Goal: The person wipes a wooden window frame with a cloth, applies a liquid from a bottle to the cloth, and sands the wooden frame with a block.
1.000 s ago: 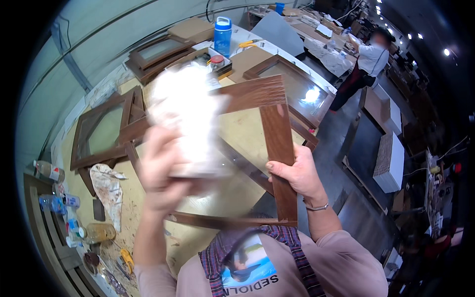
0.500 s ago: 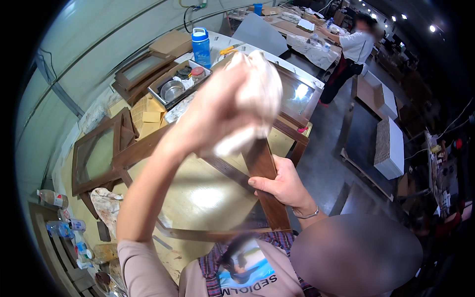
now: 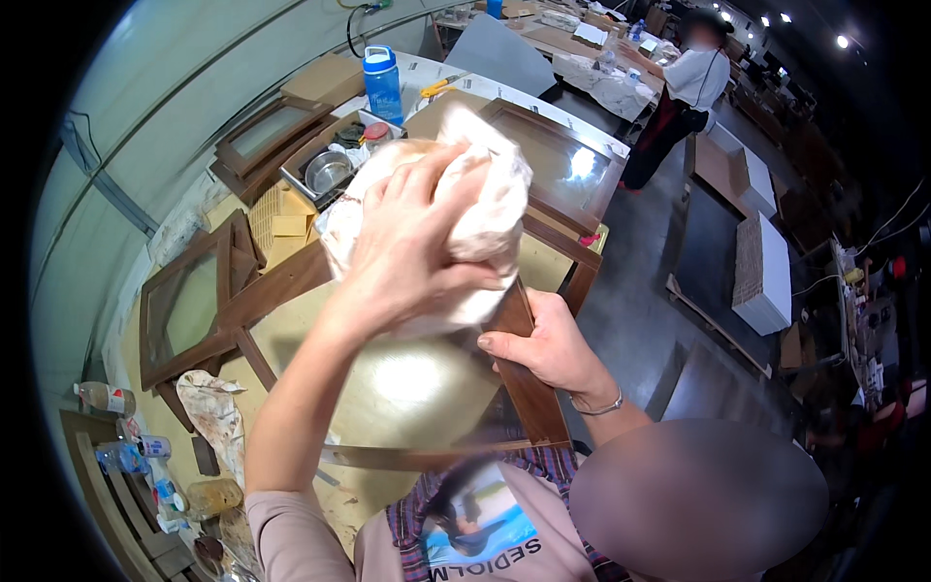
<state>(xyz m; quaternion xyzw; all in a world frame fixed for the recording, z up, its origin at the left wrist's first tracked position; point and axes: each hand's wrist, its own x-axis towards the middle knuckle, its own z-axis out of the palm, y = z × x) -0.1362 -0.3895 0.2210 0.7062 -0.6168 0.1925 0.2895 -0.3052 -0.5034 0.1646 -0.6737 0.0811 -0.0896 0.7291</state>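
Note:
In my left hand [image 3: 412,233] is a bunched white cloth [image 3: 497,199], with stained patches; the fingers curl over it. It covers the far part of a brown wooden frame [image 3: 535,403] that I hold tilted close to my body. My right hand [image 3: 555,344] grips the frame's right-hand bar, thumb on top and fingers round the outer side. Where the cloth meets the wood is partly hidden by the cloth and my left hand. Whether glass fills this frame I cannot tell.
Other brown frames lie on the table: a glazed one [image 3: 184,301] at left, another [image 3: 558,170] at the far side. A tray [image 3: 301,184] with a metal bowl and a blue bottle [image 3: 382,87] stand beyond. Small bottles [image 3: 107,398] line the left. Another person [image 3: 690,87] stands far right.
My left hand and the cloth have come a little left and lower, and are less blurred. My right hand keeps its grip on the frame. The whole view has shifted slightly.

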